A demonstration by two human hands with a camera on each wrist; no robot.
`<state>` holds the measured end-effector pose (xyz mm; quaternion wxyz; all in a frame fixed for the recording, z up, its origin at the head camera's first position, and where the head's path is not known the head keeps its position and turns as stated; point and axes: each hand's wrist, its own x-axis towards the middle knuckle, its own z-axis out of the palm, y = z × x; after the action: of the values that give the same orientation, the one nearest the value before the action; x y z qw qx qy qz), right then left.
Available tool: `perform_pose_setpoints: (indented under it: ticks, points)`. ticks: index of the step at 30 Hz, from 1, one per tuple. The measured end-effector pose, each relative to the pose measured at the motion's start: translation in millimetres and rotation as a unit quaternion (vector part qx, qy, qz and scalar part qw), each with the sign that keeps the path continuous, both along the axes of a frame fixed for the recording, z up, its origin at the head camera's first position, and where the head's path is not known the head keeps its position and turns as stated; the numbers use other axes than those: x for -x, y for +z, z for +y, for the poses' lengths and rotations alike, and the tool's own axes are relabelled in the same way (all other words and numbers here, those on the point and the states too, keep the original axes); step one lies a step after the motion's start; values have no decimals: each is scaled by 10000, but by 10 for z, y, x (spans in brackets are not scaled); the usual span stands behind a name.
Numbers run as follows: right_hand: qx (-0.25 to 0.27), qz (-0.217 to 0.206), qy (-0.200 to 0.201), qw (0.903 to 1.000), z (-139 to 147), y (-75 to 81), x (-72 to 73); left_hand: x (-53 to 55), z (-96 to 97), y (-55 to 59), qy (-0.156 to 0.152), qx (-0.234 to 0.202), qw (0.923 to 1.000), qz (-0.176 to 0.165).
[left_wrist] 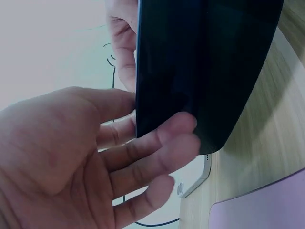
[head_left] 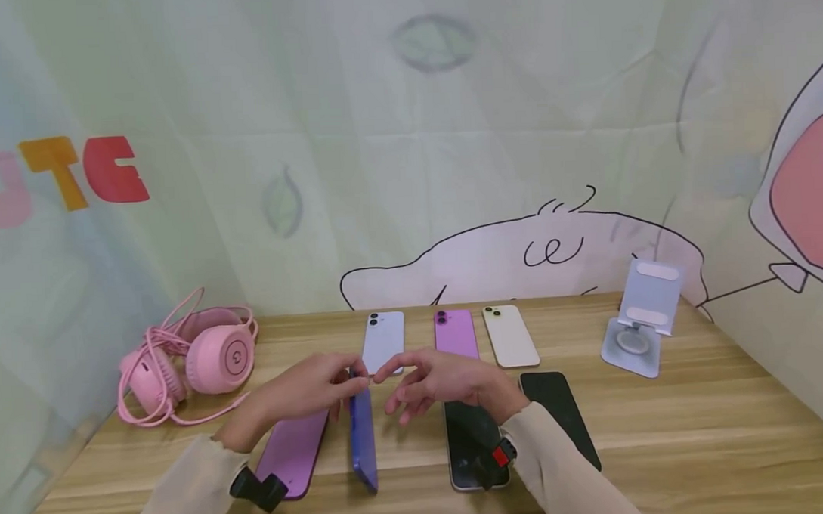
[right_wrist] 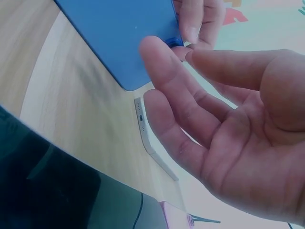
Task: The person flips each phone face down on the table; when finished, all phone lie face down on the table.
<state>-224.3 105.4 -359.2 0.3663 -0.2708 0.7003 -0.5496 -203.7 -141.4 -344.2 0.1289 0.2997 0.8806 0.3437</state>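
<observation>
A blue phone point(head_left: 363, 440) stands on edge above the table, its dark screen point(left_wrist: 200, 71) facing my left palm and its blue back point(right_wrist: 119, 38) toward my right hand. My left hand point(head_left: 315, 385) pinches it near its top end between thumb and fingers. My right hand point(head_left: 443, 378) is just to the right of that end, its fingers loosely bent and holding nothing. Its foremost fingertip is close to the phone; whether it touches, I cannot tell. Beneath my left wrist lies a purple phone point(head_left: 292, 454). A black-screened phone point(head_left: 469, 444) lies partly under my right forearm.
At the back lie a pale blue phone point(head_left: 383, 337), a violet phone point(head_left: 456, 335) and a cream phone point(head_left: 512, 337). Another dark-screened phone point(head_left: 563, 414) is at the right. Pink headphones point(head_left: 218, 358) with a cable sit left; a folding phone stand point(head_left: 647, 298) stands far right.
</observation>
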Motion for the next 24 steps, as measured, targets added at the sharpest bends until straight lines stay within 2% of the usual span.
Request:
perform_pose_setpoints:
  ticks: [9,14,21,24]
  points:
    - [-205,-239,156,9994,-4,-29,-36,3,-8,-9,441,71,9989,-169]
    - [-263,-219,180,9993,-28,-74,-45,-6,-13,-1,687,116,9971,-292]
    - [-437,-152,151,9988,-58,-107,-43,-22,-5,-12,738,297,9962,-354]
    - [-486,-81,65,9988,-54,-109,-39,-21,16,-40,715,350,9965,-246]
